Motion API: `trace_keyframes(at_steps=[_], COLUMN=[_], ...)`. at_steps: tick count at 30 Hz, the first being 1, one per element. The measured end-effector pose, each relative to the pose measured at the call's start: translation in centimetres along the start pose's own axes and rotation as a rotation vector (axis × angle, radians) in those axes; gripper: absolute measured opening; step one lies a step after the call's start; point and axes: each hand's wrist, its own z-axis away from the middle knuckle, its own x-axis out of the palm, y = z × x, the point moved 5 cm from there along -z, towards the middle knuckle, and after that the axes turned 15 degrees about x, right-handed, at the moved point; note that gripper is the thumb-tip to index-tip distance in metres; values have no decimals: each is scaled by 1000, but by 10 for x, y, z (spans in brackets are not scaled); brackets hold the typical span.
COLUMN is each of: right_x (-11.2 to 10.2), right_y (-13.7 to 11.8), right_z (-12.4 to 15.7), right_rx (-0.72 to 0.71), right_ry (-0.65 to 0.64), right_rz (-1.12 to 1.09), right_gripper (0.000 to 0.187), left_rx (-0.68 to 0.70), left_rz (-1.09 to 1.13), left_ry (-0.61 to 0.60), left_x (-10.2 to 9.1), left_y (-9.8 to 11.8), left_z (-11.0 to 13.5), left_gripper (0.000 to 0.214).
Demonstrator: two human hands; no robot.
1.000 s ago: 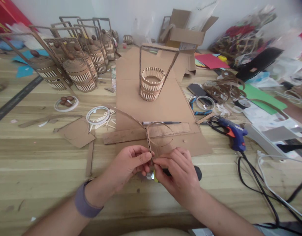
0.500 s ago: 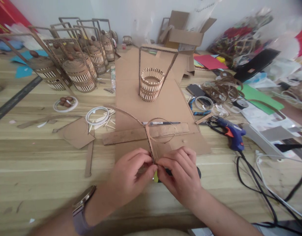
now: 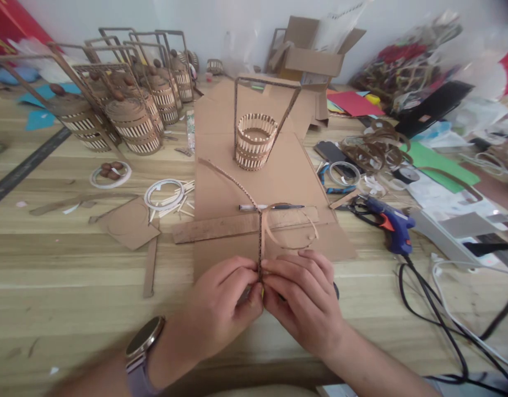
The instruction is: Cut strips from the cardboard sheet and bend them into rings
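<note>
My left hand [image 3: 221, 306] and my right hand [image 3: 303, 300] meet at the near middle of the table, fingers pinched together on a thin corrugated cardboard strip [image 3: 261, 237]. The strip rises upright from my fingertips, then runs off up and to the left across a flat cardboard sheet [image 3: 291, 171]; a thinner peeled layer curls into a loop [image 3: 309, 234] to the right. A watch is on my left wrist [image 3: 144, 339]. Something dark and yellow lies under my hands, mostly hidden.
A small stick basket with a cardboard handle [image 3: 255, 138] stands on the sheet. Several finished baskets [image 3: 132, 124] crowd the far left. A pen [image 3: 274, 207] and cardboard ruler strip [image 3: 221, 226] lie ahead; a blue glue gun [image 3: 390, 220] and cables [image 3: 439, 314] are at the right.
Both hands drew closer together and slightly nearer me. The strip turned upright and its long tail swung up toward the basket; the peeled loop widened to the right.
</note>
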Motion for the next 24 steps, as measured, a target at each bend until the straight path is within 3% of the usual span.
trace_keyframes(at_steps=[7,19,22,24], right_x=[2,4,-1,-12], right_y=[1,5,12,12], right_z=[-3,-15,10,58], right_rx=[59,123,166,189], right_ry=[-3,-25,-72,-140], right_rz=[-27,-116,-150,-161], right_gripper=[13,17,15,18], left_rx=[-9,-100,-179,-252], left_rz=[1,179,188,195], left_ry=[35,-19,-29,-48], left_x=[1,1,3,5], left_y=[0,-10,-15,-20], left_z=[0,0,2,5], left_gripper=[15,10,14,16])
